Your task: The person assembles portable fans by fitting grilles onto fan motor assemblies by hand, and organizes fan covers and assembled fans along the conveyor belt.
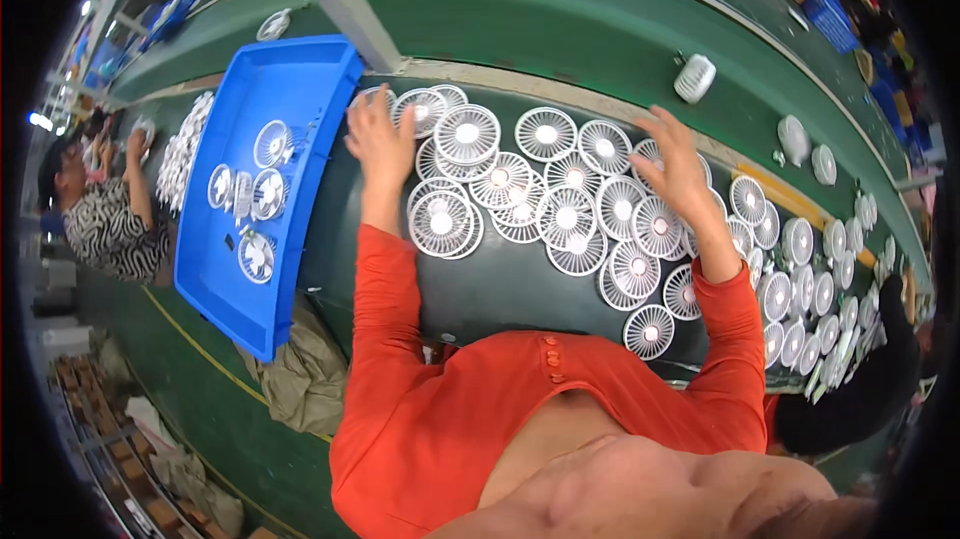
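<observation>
Many round white fan grilles lie spread and overlapping on the dark green work surface in front of me. My left hand is raised at their far left edge, fingers spread and nothing visible in them. Just right of its fingertips lies a grille; another is partly hidden behind the hand. Over the right side of the spread is my right hand, its fingers apart and curved, with no held thing showing. Beneath and beside it are more grilles, some partly covered by the hand and wrist.
A blue tray holding several small fan units stands to my left. Beyond the table's far ledge runs a green conveyor belt carrying white fan parts. More fan heads crowd the right. A co-worker sits far left.
</observation>
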Motion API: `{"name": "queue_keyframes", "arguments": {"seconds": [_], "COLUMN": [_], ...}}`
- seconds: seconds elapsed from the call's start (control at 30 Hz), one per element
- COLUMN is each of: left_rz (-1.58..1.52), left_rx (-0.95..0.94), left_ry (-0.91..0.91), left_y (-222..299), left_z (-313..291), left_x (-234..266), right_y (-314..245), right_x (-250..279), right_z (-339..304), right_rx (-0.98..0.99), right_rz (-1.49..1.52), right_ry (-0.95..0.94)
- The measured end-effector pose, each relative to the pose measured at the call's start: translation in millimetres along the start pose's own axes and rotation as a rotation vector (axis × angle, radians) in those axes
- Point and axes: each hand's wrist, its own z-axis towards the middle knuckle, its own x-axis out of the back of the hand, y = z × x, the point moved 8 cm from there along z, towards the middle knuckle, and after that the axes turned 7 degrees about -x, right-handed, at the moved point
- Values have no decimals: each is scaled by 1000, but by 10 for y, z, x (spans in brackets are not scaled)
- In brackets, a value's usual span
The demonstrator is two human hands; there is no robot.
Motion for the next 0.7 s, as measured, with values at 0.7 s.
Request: {"name": "queue_keyframes", "arguments": {"seconds": [0.7], "left_rz": [-659], "left_rx": [-326], "left_ry": [-407], "left_y": [221], "left_z": [162], "left_x": [-400], "right_y": [689], "right_x": [797], "right_z": [-1532], "right_rx": [-364], "right_rz": [-116], "right_ry": [184]}}
